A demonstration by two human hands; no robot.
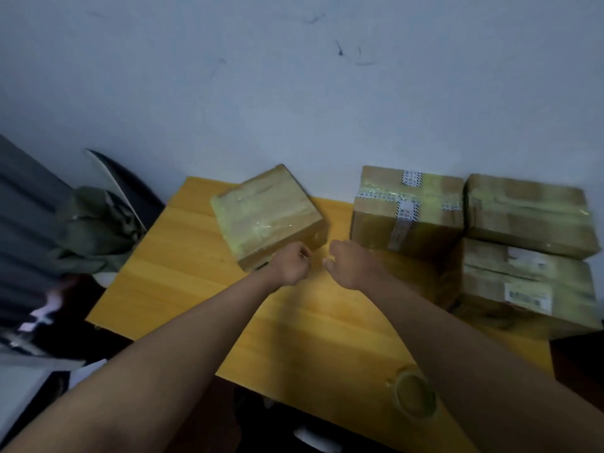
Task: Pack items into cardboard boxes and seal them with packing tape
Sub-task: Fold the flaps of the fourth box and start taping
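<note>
The taped box (268,212) sits left of centre in the frame, skewed on the yellow table (183,256). My left hand (292,264) is curled at its near corner; whether it pinches tape I cannot tell. My right hand (348,261), fingers curled too, hovers just beside it. Right of frame, three sealed boxes (405,207) are stacked aside, seemingly finished. The tape roll (413,392) waits lower right.

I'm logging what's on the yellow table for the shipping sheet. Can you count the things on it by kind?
Taped cardboard boxes: 4, namely the tilted box by the hands, the box with printed tape, the far right box and the labelled box
Rolls of packing tape: 1, the tape roll at the near edge
Total: 5
</note>
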